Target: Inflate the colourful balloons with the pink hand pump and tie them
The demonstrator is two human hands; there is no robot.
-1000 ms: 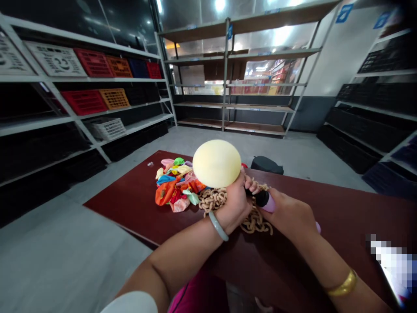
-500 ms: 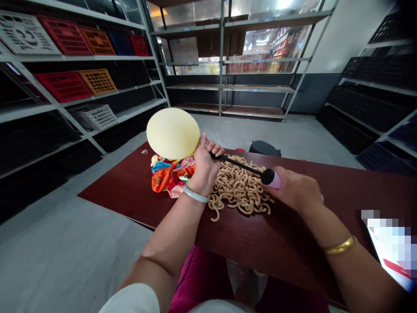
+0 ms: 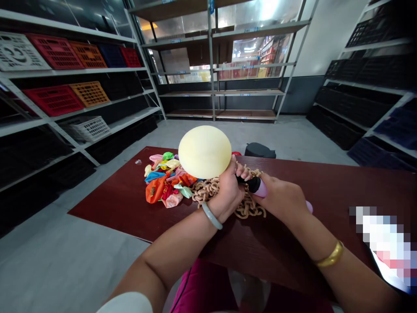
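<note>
A pale yellow inflated balloon (image 3: 204, 152) sits just beyond my left hand (image 3: 233, 191), which is closed around the black end of a hand balloon pump (image 3: 253, 184). The balloon's neck is hidden by those fingers. My right hand (image 3: 283, 195) grips the pump's pink body, part of which shows past the palm. The pump is pushed together, so my hands are close to each other. Under them lies a heap of beige curled pieces (image 3: 250, 211), partly covered. Left of the balloon is a pile of colourful uninflated balloons (image 3: 163, 180).
The dark red table (image 3: 124, 208) spans the front. A phone with a blurred screen (image 3: 384, 252) lies at its right. Behind the table is a dark seat (image 3: 259, 150). Shelves with crates such as a red crate (image 3: 54, 102) line the left; dark crates (image 3: 358, 111) stand right.
The pump's black rod has slid in and my hands have come together. My left hand and the balloon moved right and nearer. The balloon looks about the same size. The view has shifted slightly.
</note>
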